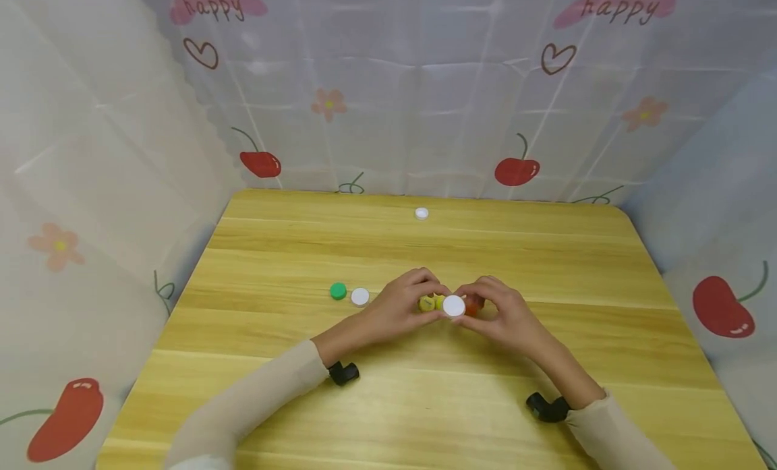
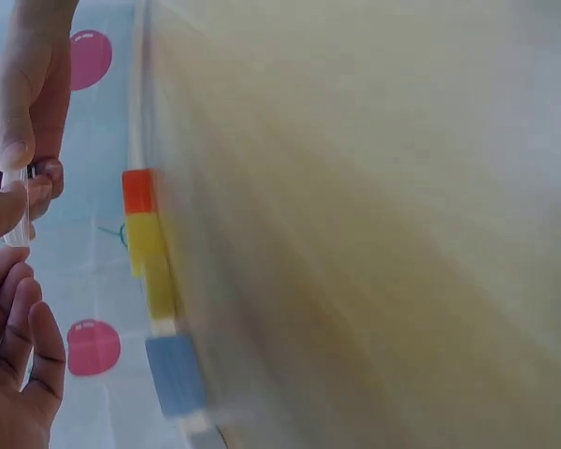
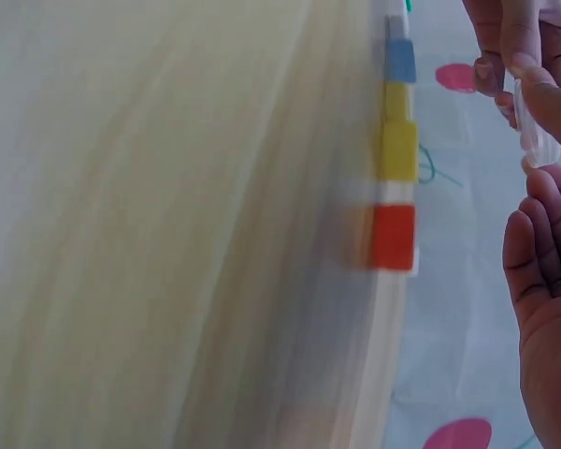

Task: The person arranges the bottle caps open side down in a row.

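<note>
A small round white cap [image 1: 453, 306] with a translucent side is held just above the table between both hands. My left hand [image 1: 403, 303] pinches its left edge with thumb and fingers, while my right hand [image 1: 506, 313] pinches the right edge. Edge-on, the cap [image 2: 21, 210] appears between the fingers in the left wrist view, and the cap [image 3: 535, 126] shows likewise in the right wrist view. Beneath or behind the hands, two yellow caps [image 1: 427, 303] and a red cap [image 1: 472, 305] are partly covered. A blue cap [image 2: 175, 374] stands in that row, hidden in the head view.
Left of the left hand lie a green cap [image 1: 338, 291] and a white cap [image 1: 360, 297]. Another white cap [image 1: 421, 214] lies near the back edge of the wooden table [image 1: 425, 416]. Printed curtains [image 1: 413, 85] enclose the back and sides.
</note>
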The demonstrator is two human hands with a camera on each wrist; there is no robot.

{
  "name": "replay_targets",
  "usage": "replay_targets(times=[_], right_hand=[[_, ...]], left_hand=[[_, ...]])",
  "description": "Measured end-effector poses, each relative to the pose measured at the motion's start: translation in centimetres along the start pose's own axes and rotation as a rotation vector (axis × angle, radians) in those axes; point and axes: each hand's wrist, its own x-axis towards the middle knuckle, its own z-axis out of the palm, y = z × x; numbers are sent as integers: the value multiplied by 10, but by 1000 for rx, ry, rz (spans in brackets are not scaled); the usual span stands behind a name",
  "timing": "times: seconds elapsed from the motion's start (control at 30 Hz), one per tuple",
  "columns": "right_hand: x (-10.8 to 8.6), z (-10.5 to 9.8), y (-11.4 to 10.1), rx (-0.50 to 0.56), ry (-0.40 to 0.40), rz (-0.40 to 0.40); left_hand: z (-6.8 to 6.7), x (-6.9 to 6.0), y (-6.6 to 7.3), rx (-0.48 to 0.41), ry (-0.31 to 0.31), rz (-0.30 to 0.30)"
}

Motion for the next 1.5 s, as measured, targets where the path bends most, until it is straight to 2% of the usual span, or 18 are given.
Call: replay_targets(times=[0.13,0.33,0.43,0.53,0.67,0.8,1.0,1.2,1.27,1.37,1.5], right_hand=[[-9,-15,9,-89,-3,3],[-21,-35,27,-209,-59,93],[-21,-41,34,-230,-94,126],[-20,-43,39,-221,-132,148],[-18,-42,44,-177,-174,163],[-19,-41,48,-131,-199,172],[-18,-42,51,-86,-207,206],[-15,-48,52,-50,-268,273],[-12,-53,53,-39,-298,307],[-3,-57,55,-21,-352,360],[19,-54,61,-11,-401,403]], left_hand=[[13,22,6,64,-75,-28],[37,59,16,214,-184,-44],[45,71,18,289,-213,-57],[52,78,18,336,-227,-80],[57,82,18,371,-258,-98],[60,83,19,371,-290,-112],[61,84,21,369,-285,-122],[61,84,22,391,-297,-139],[57,84,23,380,-304,-153],[43,80,18,331,-301,-191],[19,73,-7,217,-242,-301]])
